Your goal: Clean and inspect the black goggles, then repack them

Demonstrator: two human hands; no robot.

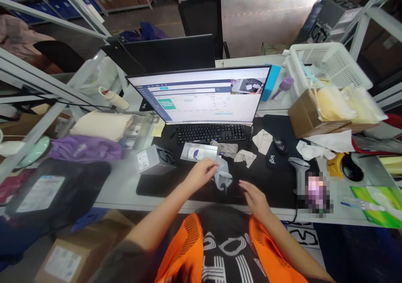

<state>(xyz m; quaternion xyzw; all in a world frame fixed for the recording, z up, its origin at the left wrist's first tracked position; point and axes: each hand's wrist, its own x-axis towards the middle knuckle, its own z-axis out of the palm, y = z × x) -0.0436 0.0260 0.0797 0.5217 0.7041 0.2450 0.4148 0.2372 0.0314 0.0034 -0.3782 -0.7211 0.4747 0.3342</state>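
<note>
My left hand (202, 173) is over the black desk mat, its fingers pinched together at the left edge of a crumpled grey translucent wrapping (222, 175). Whether the fingers grip the wrapping is hard to make out. To the right of it, my right hand (253, 197) hovers near the mat's front edge, holding nothing, with its fingers slightly apart. Just beyond my left hand lies a flat silver-white box (198, 152) with a picture on it. A grey box with a white label (153, 159) stands farther left.
A monitor (201, 96) and black keyboard (212, 133) are behind the hands. Crumpled cloths (245, 158), a mouse (280, 145) and a scanner (300, 167) lie to the right. An open carton (306, 115) holds yellowish bags. A black parcel (56, 188) lies left.
</note>
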